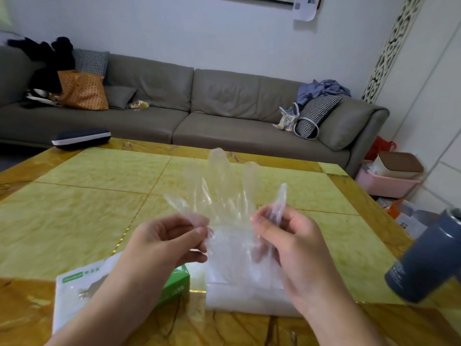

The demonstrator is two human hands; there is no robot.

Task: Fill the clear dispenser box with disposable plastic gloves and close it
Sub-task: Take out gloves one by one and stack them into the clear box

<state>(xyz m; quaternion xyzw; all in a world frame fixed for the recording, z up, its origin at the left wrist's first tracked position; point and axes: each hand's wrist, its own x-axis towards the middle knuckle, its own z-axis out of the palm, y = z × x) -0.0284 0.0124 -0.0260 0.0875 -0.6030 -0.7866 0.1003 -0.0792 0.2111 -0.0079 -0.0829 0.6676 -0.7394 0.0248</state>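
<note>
Pinching a clear glove between both hands, left, right, stack beneath perhaps more gloves

1. A long grey sofa runs along the plain white wall.
2. A yellow-green tiled table with amber borders fills the foreground.
3. A carved white lattice panel stands at right.
4. Light seems even, perhaps daylight.

Yellow-green tiled table with amber border — on it: green-white glove packet, stack of clear gloves, dark case at far edge
</note>
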